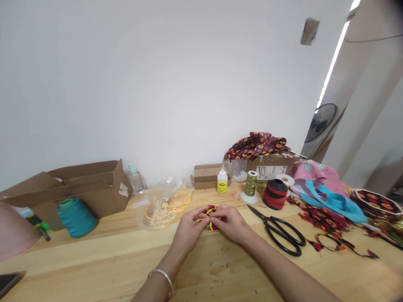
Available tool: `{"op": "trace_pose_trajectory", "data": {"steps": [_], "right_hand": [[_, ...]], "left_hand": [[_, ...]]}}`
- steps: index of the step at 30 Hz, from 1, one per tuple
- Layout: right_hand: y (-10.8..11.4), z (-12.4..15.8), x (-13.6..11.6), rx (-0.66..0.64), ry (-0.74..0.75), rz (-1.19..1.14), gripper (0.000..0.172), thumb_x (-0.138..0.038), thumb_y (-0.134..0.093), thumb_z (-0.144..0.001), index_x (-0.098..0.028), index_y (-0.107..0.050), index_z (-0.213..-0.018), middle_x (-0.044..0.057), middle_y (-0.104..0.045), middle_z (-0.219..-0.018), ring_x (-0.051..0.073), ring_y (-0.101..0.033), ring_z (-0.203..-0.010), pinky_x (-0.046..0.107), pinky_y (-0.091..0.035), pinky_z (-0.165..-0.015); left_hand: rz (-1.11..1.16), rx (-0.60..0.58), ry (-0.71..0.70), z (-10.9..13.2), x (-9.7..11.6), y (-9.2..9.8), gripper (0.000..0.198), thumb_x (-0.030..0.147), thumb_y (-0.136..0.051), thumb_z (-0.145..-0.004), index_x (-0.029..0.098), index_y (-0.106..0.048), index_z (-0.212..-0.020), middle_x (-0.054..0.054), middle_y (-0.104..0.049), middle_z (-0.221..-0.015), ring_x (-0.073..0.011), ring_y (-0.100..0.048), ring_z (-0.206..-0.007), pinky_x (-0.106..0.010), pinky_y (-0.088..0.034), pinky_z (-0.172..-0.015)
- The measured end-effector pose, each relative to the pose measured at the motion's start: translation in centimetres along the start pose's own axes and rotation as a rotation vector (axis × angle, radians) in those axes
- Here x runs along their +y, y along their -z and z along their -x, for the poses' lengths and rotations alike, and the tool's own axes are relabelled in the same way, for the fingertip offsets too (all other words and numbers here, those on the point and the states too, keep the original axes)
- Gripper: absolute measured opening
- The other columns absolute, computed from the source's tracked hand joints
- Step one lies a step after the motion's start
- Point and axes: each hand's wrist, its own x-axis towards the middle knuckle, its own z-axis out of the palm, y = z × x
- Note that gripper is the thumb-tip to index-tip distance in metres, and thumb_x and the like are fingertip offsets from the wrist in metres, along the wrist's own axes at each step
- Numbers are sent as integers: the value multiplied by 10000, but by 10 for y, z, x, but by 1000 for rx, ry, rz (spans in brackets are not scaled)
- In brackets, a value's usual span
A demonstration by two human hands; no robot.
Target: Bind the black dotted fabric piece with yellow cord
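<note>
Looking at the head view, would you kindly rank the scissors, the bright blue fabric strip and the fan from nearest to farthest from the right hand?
1. Scissors: just right of the right hand.
2. Bright blue fabric strip: farther right.
3. Fan: beyond the table, back right.

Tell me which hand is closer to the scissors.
Right. The right hand is left of the scissors; the left hand is farther left, beyond the right hand.

Nothing legible; the yellow bottle label (222, 185) and white carton label (276, 171) blur.
</note>
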Motion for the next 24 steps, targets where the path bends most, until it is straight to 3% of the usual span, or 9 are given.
{"op": "trace_pose_trajectory", "data": {"steps": [5,10,18,24], "right_hand": [[-8,-2,9,88,-79,-66,165,-205,-502,-696,-199,-658,-642,1,-457,-647,96,-437,-601,189,-330,-518],[-9,-1,9,92,-104,-95,134,-277,-545,-657,-195,-651,-656,-1,-467,-668,98,-435,-602,194,-334,-514],[-9,-3,5,86,-198,-189,58,-183,-547,-586,-156,-583,-550,-23,-439,-615,68,-364,-508,172,-288,-442],[-4,-4,1,25,-291,-524,65,-130,-516,-539,-130,-530,-476,-30,-415,-601,55,-373,-490,170,-312,-453]], "left_hand": [[18,-5,5,1,1,-1,344,197,-558,-621,137,-569,-959,-42,-634,-759,-152,-570,-729,-271,-460,-682],[16,3,16,1,5,-2,346,169,-569,-603,132,-571,-946,-48,-640,-778,-149,-572,-739,-261,-460,-685],[-12,-24,29,2,5,-3,370,189,-573,-611,126,-554,-975,-35,-629,-696,-150,-573,-702,-271,-453,-684],[33,-32,30,1,0,-4,342,209,-584,-604,120,-564,-933,-29,-622,-670,-150,-571,-680,-268,-452,-657]]}}
